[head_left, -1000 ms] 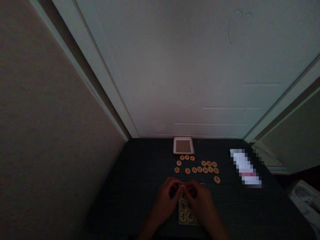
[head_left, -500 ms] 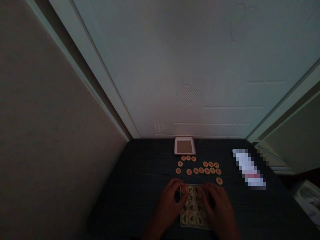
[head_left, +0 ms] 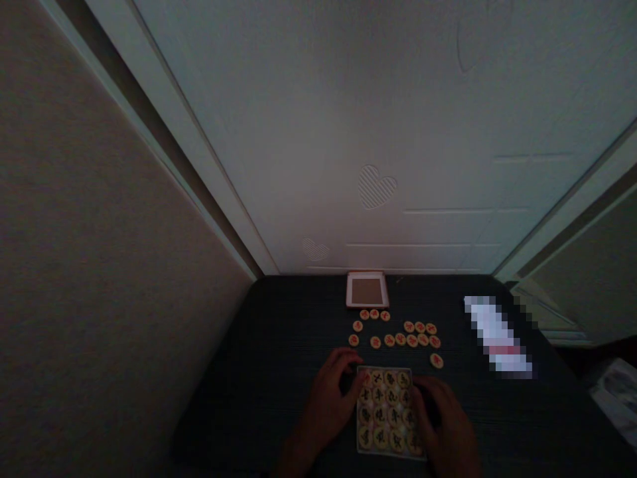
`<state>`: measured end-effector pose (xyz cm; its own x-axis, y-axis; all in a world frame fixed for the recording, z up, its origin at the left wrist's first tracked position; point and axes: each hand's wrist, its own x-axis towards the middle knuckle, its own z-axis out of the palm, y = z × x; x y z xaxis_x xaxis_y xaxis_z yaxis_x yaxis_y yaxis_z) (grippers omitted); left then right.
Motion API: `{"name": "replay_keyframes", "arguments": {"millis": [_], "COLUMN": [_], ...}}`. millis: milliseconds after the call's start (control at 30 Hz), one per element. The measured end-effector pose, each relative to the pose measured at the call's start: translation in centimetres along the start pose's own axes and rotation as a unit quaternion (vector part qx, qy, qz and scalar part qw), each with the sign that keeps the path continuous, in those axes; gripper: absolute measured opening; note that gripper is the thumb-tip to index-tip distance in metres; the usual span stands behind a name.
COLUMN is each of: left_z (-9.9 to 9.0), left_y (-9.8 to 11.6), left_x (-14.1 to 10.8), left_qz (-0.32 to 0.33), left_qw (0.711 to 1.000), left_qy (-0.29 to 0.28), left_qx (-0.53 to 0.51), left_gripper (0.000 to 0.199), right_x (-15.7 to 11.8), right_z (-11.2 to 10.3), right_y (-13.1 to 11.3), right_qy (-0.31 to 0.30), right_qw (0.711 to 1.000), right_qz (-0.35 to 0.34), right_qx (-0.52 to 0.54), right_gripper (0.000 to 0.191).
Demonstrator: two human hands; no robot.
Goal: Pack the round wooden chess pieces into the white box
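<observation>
A shallow square box [head_left: 391,455] lies on the table close to me, filled with rows of round Chinese chess pieces [head_left: 379,416]. Most carry black characters; a red-marked piece [head_left: 367,378] sits in its far left corner. My left hand [head_left: 326,401] is curled at that corner, thumb over the rim by the red piece and fingers outside. Along the right side, my right hand [head_left: 444,417] grips the edge with its thumb on the rim, its fingers partly hidden. Beyond the box, several loose red-marked pieces [head_left: 412,340] lie face up in uneven rows.
A square lid [head_left: 367,292] lies inside-up at the table's far edge, against a white panel [head_left: 318,133] with embossed hearts. On the right of the dark table [head_left: 279,332] is a pixelated white object [head_left: 497,335]. A wall [head_left: 99,265] rises at the left.
Both hands have drawn outward from over the pieces to the box's sides, the right hand moving right. More of the right-hand pieces now shows. The loose pieces have stayed put.
</observation>
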<state>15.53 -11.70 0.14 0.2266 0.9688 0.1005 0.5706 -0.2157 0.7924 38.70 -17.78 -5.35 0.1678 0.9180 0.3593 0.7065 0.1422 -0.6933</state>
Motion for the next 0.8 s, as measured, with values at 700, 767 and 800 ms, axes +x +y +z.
{"name": "replay_keyframes", "arguments": {"millis": [700, 767, 800], "left_z": [-2.0, -2.0, -1.9], "left_y": [0.7, 1.3, 1.5], "left_x": [3.0, 1.9, 1.5], "left_qz": [0.058, 0.071, 0.076], "left_qw": [0.994, 0.992, 0.991], "left_qy": [-0.039, -0.059, -0.068], "left_qx": [0.089, 0.083, 0.083], "left_gripper": [0.016, 0.017, 0.017], "right_x": [0.1, 0.1, 0.1], "right_z": [-0.3, -0.3, -0.3], "right_y": [-0.2, -0.2, -0.2], "right_qy": [0.011, 0.012, 0.015], "right_qw": [1.000, 1.000, 1.000], "right_qz": [-0.006, -0.006, -0.004], "right_qx": [0.017, 0.018, 0.018], "right_gripper": [0.025, 0.026, 0.027]}}
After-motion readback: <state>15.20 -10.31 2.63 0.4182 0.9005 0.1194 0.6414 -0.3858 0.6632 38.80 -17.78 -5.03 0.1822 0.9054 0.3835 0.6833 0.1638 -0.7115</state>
